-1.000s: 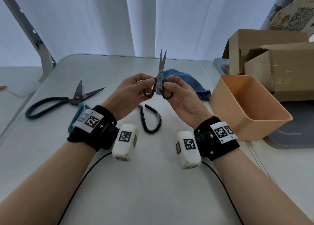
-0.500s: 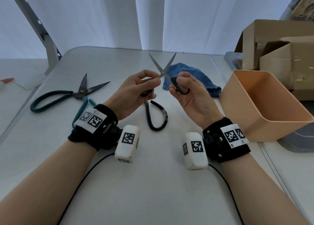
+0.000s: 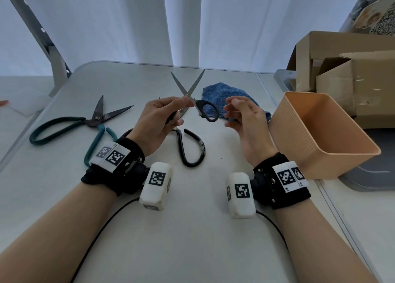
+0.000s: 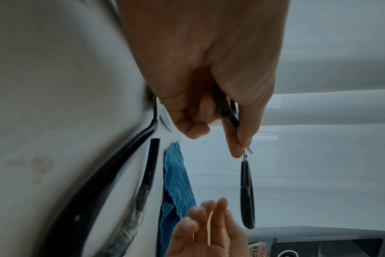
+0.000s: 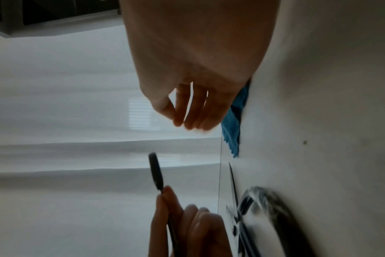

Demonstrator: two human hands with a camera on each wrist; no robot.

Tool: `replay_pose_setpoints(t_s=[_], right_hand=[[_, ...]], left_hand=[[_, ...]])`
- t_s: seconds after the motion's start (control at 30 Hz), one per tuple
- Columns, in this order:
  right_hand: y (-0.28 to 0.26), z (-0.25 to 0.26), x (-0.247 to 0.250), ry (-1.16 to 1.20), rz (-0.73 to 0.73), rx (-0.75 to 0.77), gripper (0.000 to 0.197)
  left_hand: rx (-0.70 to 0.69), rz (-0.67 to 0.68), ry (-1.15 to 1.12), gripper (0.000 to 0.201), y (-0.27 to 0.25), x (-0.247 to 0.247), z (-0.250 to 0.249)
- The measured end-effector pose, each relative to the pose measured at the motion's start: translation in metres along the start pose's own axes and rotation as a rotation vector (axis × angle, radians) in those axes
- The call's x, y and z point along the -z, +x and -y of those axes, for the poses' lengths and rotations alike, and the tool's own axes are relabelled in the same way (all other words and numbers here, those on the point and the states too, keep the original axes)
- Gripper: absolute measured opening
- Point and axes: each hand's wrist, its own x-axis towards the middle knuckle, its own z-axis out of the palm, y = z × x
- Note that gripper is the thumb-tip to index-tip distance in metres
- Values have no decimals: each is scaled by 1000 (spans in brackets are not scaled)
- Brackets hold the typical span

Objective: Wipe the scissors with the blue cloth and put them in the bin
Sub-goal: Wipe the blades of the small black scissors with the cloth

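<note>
Small black-handled scissors point(image 3: 199, 105) stand in the air over the table's middle, blades spread wide and pointing up. My left hand point(image 3: 171, 114) pinches them at the pivot and grips one handle; the other handle loop point(image 4: 247, 196) hangs free. Just right of that loop, my right hand point(image 3: 235, 114) hovers with loosely curled fingers and holds nothing. The blue cloth point(image 3: 224, 92) lies crumpled on the table behind my right hand. The peach bin point(image 3: 310, 150) stands at the right, tilted and with nothing visible inside.
Large teal-handled shears point(image 3: 85, 120) lie open at the left. Another pair with black loop handles point(image 3: 192, 152) lies on the table under my hands. Cardboard boxes point(image 3: 352, 75) and a grey tray point(image 3: 363, 176) stand behind and under the bin.
The scissors' blades have spread from shut to wide apart. My right hand has let go of its handle loop and drawn off to the right; my left hand alone holds them.
</note>
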Motion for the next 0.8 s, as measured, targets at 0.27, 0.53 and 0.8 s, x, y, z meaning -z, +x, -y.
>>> replay_pose_setpoints(t_s=[0.27, 0.53, 0.8], right_hand=[[10, 0, 6, -740, 227, -92, 24], [20, 5, -8, -969, 272, -21, 32], [20, -3, 6, -815, 221, 23, 26]], left_hand=[[4, -40, -22, 18, 2, 1, 2], [18, -46, -12, 18, 2, 1, 1], [12, -13, 13, 17, 2, 1, 2]])
